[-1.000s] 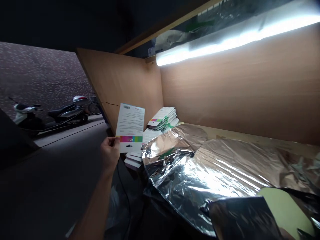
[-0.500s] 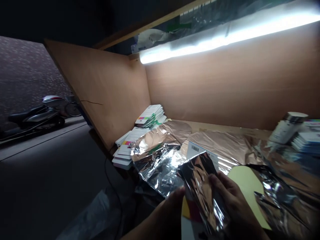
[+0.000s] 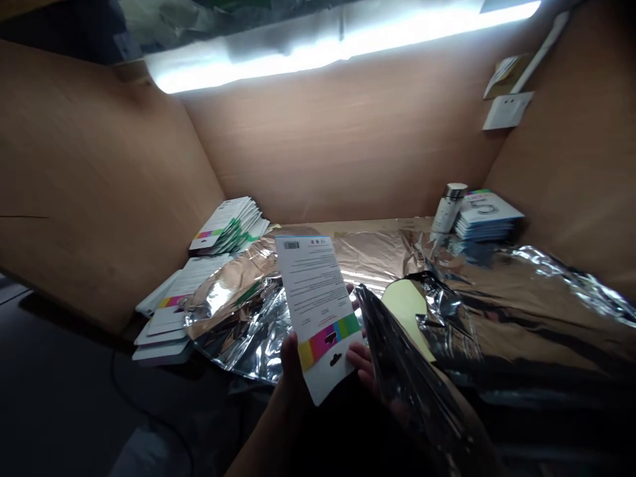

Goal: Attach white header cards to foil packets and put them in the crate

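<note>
In front of me is a flat white packet (image 3: 320, 285) with a barcode, small print, a rainbow stripe and a hang hole. My left hand (image 3: 292, 371) grips its lower left edge, thumb in front. On the other side, the fingers of my right hand (image 3: 364, 364) touch the packet's lower right edge. A folded, shiny foil balloon (image 3: 402, 377) lies along my right hand, hiding most of the palm. Beneath both hands, more silvery foil (image 3: 248, 318) covers the table. A pale yellow rounded sheet (image 3: 407, 311) rests on it to the right.
Stacked white packets (image 3: 223, 228) lean at the back left, with more packets (image 3: 166, 318) nearer. A white bottle (image 3: 448, 209) stands beside a packet stack (image 3: 487, 215) marked 5. Wooden panels enclose the table; a tube light (image 3: 322, 56) and socket (image 3: 507, 110) hang above.
My view has swung right. The packet, formerly mostly behind the foil, now faces me in my left hand. The folded foil has shifted right, off the packet, with my right hand.
</note>
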Motion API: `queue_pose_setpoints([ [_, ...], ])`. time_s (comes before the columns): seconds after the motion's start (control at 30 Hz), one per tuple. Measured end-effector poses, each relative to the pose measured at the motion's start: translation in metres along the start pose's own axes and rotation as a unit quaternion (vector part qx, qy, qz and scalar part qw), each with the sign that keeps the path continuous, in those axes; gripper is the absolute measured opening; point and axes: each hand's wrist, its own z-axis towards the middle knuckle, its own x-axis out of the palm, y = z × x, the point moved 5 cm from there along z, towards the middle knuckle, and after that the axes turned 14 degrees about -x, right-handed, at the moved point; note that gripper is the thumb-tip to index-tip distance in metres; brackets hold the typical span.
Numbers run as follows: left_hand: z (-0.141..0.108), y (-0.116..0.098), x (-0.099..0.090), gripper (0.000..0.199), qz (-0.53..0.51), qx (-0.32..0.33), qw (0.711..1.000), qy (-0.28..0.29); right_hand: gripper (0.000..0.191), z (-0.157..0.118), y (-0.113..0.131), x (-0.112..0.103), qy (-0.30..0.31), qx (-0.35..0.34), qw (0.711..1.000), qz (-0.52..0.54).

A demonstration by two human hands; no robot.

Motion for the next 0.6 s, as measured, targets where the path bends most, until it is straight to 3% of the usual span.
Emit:
queue_pose_setpoints([
  [0.13,0.009,0.011,0.007,0.109,-0.062,0.05,0.994,0.073,0.05,-0.006,0.0,0.015,-0.026,-0.01,0.993,0.115],
  [0.27,0.016,0.008,0.01,0.111,-0.113,0.101,0.981,0.118,0.065,-0.006,-0.002,0.018,-0.04,-0.032,0.975,0.216],
  [0.43,0.018,0.0,0.012,0.108,-0.114,0.15,0.98,0.072,0.087,-0.003,-0.008,0.014,-0.049,-0.097,0.969,0.223],
  [0.53,0.02,0.008,0.005,0.099,-0.111,0.145,0.982,0.051,0.08,-0.002,-0.001,0.019,-0.079,-0.094,0.973,0.198],
  [0.6,0.021,0.02,-0.005,0.089,-0.107,0.132,0.985,0.038,0.064,-0.001,0.004,0.026,-0.1,-0.048,0.976,0.186],
])
